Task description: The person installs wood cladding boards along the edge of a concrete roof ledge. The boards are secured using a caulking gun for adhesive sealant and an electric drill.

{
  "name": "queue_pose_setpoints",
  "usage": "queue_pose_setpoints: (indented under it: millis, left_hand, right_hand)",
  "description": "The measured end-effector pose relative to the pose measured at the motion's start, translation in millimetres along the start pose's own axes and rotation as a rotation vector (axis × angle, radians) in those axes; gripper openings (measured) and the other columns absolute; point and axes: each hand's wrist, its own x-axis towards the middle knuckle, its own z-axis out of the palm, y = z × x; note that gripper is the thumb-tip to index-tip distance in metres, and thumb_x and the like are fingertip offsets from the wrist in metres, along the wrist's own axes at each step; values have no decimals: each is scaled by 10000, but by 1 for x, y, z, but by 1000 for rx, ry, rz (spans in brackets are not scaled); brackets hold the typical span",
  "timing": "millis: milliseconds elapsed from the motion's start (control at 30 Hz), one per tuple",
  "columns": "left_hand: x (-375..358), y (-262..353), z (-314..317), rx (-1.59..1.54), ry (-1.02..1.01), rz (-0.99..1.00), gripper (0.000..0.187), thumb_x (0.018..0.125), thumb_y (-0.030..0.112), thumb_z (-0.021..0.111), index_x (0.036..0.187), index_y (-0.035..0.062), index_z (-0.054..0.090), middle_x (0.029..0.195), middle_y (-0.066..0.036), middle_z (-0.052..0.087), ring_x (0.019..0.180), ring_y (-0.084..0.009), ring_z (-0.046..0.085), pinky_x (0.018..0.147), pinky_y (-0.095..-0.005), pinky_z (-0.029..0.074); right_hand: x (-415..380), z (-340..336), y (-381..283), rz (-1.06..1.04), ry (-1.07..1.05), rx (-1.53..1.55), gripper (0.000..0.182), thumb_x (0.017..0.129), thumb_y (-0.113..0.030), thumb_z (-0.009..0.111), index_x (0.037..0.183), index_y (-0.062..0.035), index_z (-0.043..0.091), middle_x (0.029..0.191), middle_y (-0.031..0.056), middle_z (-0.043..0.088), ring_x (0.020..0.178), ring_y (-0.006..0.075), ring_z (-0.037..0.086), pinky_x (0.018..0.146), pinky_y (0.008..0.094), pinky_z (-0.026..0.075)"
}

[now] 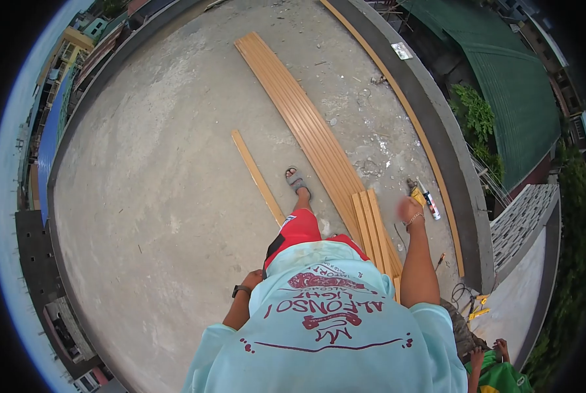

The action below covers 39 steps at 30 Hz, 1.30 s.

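A person in a printed light-blue shirt (335, 308) and red shorts (301, 229) stands on a concrete floor (155, 164). The left hand (254, 280), with a watch (242, 289) at its wrist, hangs beside the shorts; its fingers are hard to make out, and whether its grip is open or closed cannot be told. The right hand (411, 211), its edge blurred, closes its grip around a yellow tool (417, 192), largely covered by the hand, just beside a white tube (430, 203). At lower right, another person in green (502, 378) is cut off by the frame. Short boards (370, 226) lie over long brown planks (299, 124), their near ends hidden by the shirt. Beyond the low wall (437, 118) stretches a green roof (512, 98).
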Motion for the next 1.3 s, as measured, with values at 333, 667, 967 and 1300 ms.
queue_pose_setpoints:
  millis: [333,667,967,1300]
  left_hand:
    - [132,199,-225,-174,116,-53,321,903,317,493,1157,124,526,936,-66,627,807,-208,606,704,-381,478]
    - [198,418,-318,-123,212,183,336,899,303,510,1154,86,535,958,-76,623,809,-178,601,685,-337,485]
    - [263,625,-227,299,-233,449,410,873,282,580,1220,73,515,930,-53,634,788,-130,611,621,-273,474]
    - [344,778,-309,85,157,272,330,899,224,531,1188,65,537,932,-57,643,774,-125,612,627,-264,484]
  right_hand:
    - [18,56,-22,393,140,121,205,826,-202,534,974,-67,583,767,94,616,549,176,571,451,308,450]
    - [22,99,-44,463,397,333,198,849,-189,516,994,-70,581,769,97,615,565,167,573,453,296,444]
    - [160,153,-118,432,7,-42,250,847,-226,538,1022,-56,590,829,98,638,632,199,600,537,349,474]
    - [341,36,-395,117,252,47,244,856,-239,515,983,-56,613,778,57,623,628,152,600,539,288,476]
